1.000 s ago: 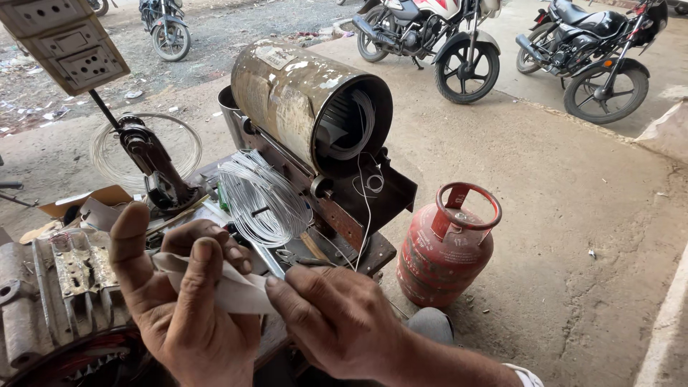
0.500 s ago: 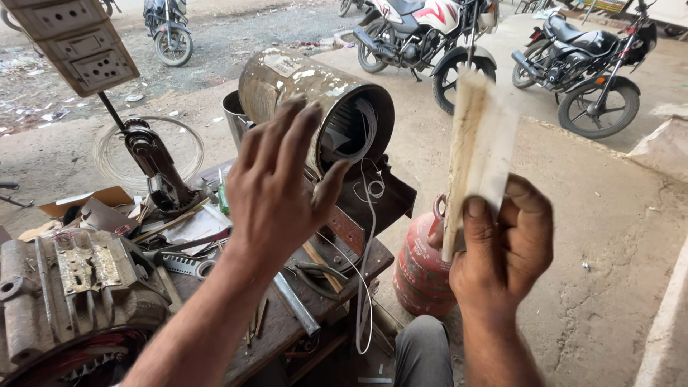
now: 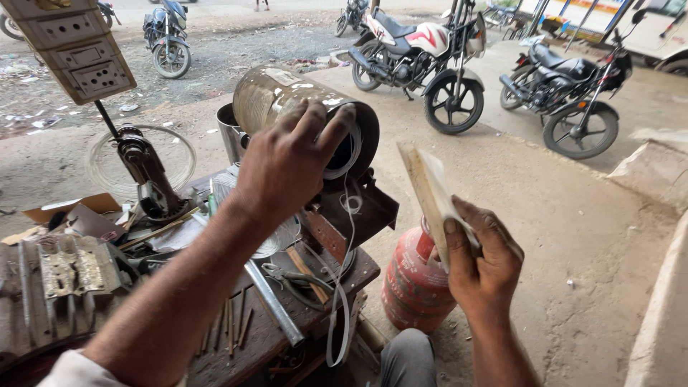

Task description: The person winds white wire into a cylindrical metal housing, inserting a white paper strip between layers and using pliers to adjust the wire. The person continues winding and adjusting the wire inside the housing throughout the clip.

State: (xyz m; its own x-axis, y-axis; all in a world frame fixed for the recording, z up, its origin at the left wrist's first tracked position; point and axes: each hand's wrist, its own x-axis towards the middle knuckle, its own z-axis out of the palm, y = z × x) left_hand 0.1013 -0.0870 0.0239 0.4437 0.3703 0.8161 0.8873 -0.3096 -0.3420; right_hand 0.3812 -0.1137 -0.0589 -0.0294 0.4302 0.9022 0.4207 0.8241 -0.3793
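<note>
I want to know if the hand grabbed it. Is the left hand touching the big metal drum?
Touching. In the head view, the left hand lies spread on the front rim of the metal drum, its fingers curling over the open end, with no gap visible.

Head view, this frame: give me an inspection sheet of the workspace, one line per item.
Surface: worn wooden bench, crowded.
Job's things: metal motor housing lying on its side; folded stack of pale sheets.
Clutter: pliers, steel bar, finned casting.
Grippers: left hand on the housing's open end; right hand grips the sheets.
Cables: white strap hanging from the housing.
Surroundings: red gas cylinder, socket board, parked motorcycles.
</note>
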